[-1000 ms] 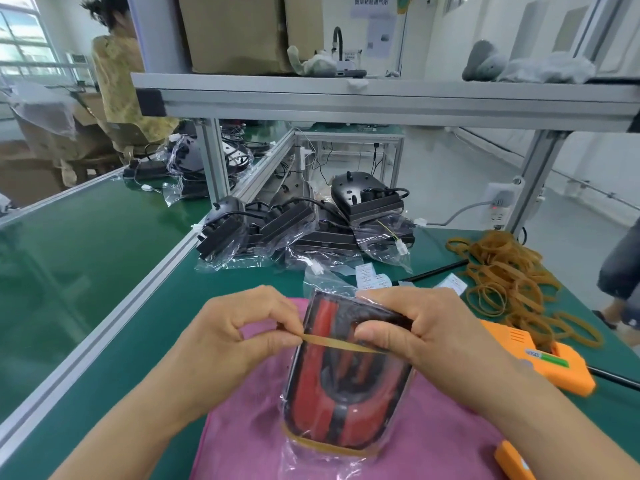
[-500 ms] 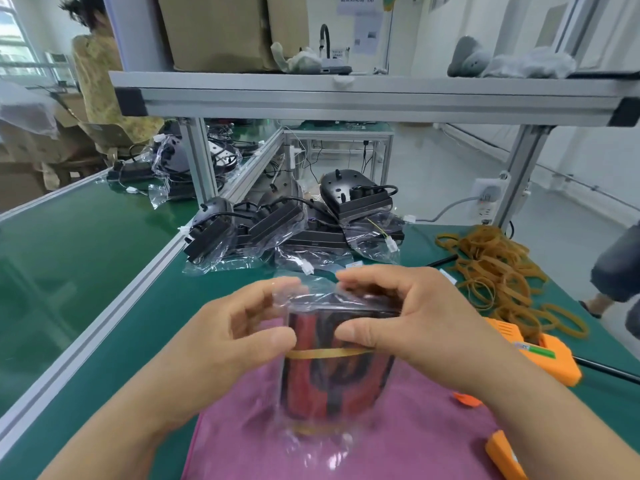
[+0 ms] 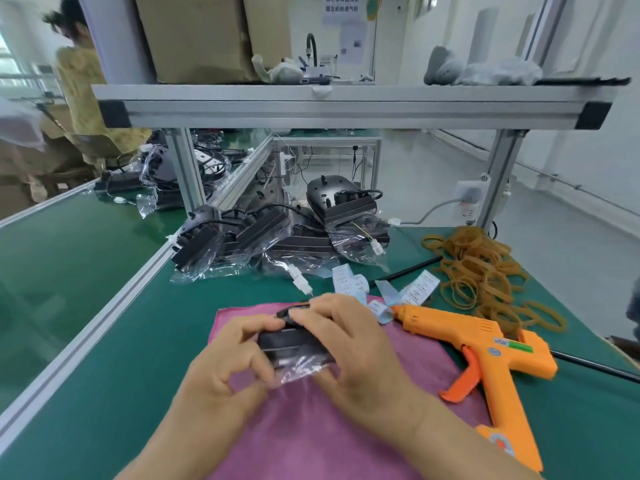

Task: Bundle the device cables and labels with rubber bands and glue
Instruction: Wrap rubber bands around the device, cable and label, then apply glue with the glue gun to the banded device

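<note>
I hold a bagged device (image 3: 294, 344) edge-on over the pink cloth (image 3: 346, 427); its dark side faces me and clear plastic hangs below. My left hand (image 3: 225, 362) grips its left end with curled fingers. My right hand (image 3: 349, 344) curls over its top and right end. The rubber band on it is hidden from this angle. A strip of white labels (image 3: 353, 285) lies beyond my hands, and an orange glue gun (image 3: 485, 344) rests to the right. A heap of loose tan rubber bands (image 3: 485, 271) lies at the back right.
Several bagged black devices with cables (image 3: 277, 233) are piled behind the cloth on the green table (image 3: 104, 341). An aluminium shelf frame (image 3: 346, 105) spans overhead on posts. A wall socket (image 3: 467, 199) sits back right. A person (image 3: 83, 91) stands far left.
The bagged device, earlier face-up showing red and black with the band stretched across it, has been turned edge-on and lowered toward the cloth. Both hands stay on it.
</note>
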Available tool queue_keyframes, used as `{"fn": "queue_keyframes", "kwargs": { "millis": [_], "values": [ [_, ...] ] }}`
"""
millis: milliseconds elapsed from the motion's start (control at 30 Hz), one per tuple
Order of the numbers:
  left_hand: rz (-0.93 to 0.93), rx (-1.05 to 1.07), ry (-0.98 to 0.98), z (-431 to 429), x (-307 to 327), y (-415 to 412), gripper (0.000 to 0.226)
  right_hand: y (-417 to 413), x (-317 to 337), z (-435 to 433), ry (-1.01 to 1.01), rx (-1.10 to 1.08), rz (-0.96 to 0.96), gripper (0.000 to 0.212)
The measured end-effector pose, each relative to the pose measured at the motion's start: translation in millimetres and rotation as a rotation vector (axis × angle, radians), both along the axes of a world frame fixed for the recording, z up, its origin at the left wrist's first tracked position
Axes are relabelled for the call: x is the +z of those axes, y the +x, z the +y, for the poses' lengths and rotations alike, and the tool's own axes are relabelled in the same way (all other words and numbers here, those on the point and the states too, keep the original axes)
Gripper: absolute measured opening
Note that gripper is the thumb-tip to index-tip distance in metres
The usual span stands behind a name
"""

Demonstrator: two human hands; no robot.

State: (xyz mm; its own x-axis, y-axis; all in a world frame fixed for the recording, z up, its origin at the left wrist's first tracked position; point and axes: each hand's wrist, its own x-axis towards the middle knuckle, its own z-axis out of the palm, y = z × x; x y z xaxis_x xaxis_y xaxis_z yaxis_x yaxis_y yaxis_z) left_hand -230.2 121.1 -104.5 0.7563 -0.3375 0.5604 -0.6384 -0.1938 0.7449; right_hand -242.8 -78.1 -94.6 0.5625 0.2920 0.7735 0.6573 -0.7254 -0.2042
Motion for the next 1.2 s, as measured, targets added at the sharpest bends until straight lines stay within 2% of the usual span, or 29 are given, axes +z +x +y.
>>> {"fn": "queue_keyframes", "kwargs": {
  "millis": [100, 233, 333, 400, 500, 567, 633, 700, 800, 900, 967, 1033, 1200],
  "values": [
    [-0.049, -0.071, -0.04, 1, -22, -6, 0.016, -10, -16, -2, 0.0, 0.08, 0.029, 0.052],
    [-0.115, -0.096, 0.015, 5, -43, -12, 0.021, -30, -23, -13, 0.004, 0.175, 0.195, 0.022],
    [-0.076, -0.096, 0.044, 8, -55, -16, 0.037, -46, -29, -24, -0.048, 0.188, 0.251, 0.02],
    [-0.042, -0.074, 0.083, 10, -61, -22, 0.039, -57, -32, -28, -0.109, 0.141, 0.222, 0.016],
    [-0.074, -0.06, 0.203, 11, -62, -32, 0.035, -74, -37, -30, -0.204, 0.083, 0.249, 0.015],
    [-0.099, -0.063, 0.273, 13, -59, -39, 0.026, -84, -40, -32, -0.289, 0.081, 0.344, 0.011],
    [-0.091, -0.066, 0.296, 15, -54, -46, 0.009, -93, -41, -35, -0.26, 0.042, 0.498, 0.004],
    [-0.005, -0.057, 0.268, 14, -47, -52, 0.014, -100, -41, -41, -0.136, -0.038, 0.627, 0.014],
    [0.188, 0.075, 0.088, 9, -36, -54, 0.02, -99, -36, -59, 0.148, -0.287, 0.522, 0.006],
    [0.262, 0.279, -0.112, 2, -31, -41, 0.03, -89, -26, -98, 0.333, -0.632, 0.576, 0.011],
    [0.321, 0.364, -0.188, -1, -27, -27, 0.033, -84, -23, -126, 0.353, -0.837, 0.649, 0.021],
    [0.38, 0.397, -0.225, -6, -26, -15, 0.03, -83, -22, -145, 0.271, -0.981, 0.701, 0.035],
    [0.441, 0.392, -0.247, -23, -38, -3, 0.027, -75, -19, -151, 0.227, -1.005, 0.975, 0.06]
  ]
}}
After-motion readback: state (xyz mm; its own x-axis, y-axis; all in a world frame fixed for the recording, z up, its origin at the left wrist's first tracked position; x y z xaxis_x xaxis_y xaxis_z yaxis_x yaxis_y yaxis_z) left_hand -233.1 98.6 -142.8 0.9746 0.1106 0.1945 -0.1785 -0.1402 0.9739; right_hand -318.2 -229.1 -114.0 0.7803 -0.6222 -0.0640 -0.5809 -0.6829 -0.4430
